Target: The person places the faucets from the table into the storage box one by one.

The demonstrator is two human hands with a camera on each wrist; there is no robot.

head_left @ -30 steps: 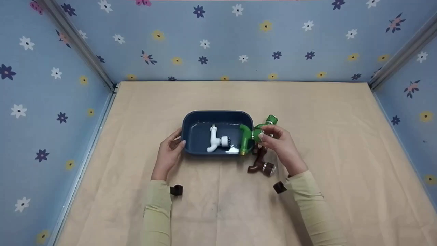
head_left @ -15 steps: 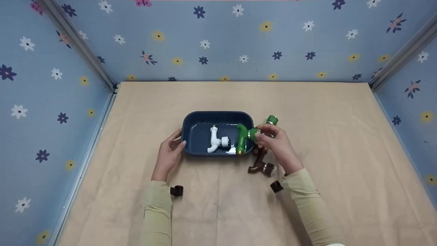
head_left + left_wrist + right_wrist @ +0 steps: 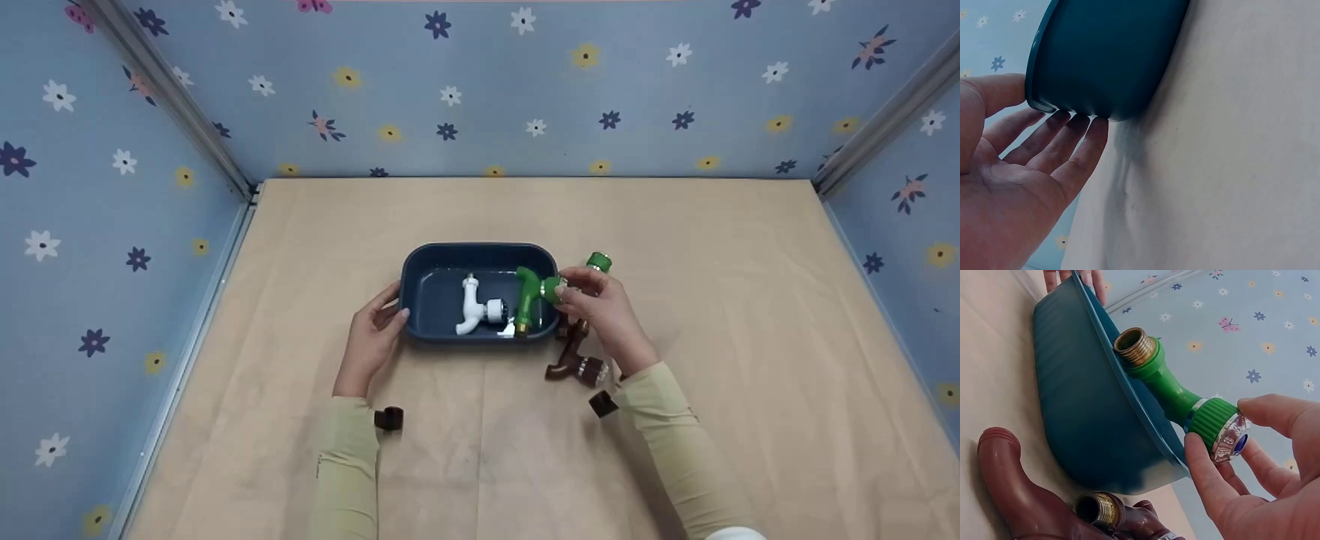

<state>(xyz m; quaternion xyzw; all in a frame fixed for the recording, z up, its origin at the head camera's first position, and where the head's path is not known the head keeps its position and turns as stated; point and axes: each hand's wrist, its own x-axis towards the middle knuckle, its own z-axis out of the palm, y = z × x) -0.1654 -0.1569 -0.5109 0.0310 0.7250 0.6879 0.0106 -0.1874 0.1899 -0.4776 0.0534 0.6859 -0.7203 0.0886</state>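
A dark blue plastic basin (image 3: 442, 255) sits mid-table in the head view, with a white faucet (image 3: 471, 306) lying inside. My left hand (image 3: 373, 336) holds the basin's left end, thumb at the rim and fingertips against the outer wall (image 3: 1095, 67). Over the basin's right end is a green faucet (image 3: 527, 300). My right hand (image 3: 606, 315) pinches it by its ribbed knob (image 3: 1214, 422); its brass threaded end (image 3: 1134, 347) shows in the right wrist view. Something small and white, partly hidden, lies beside the white faucet.
Outside the basin's right side lie a brown faucet (image 3: 574, 364) and another green faucet (image 3: 599, 262), partly behind my right hand. More brown faucet parts (image 3: 1145, 520) show beside the basin in the right wrist view. Flowered panels (image 3: 480, 90) enclose the cloth-covered table (image 3: 337, 225).
My right hand has moved left and slightly away from me, carrying the green faucet from the basin's right rim further over its inside. My left hand and the basin stay put.
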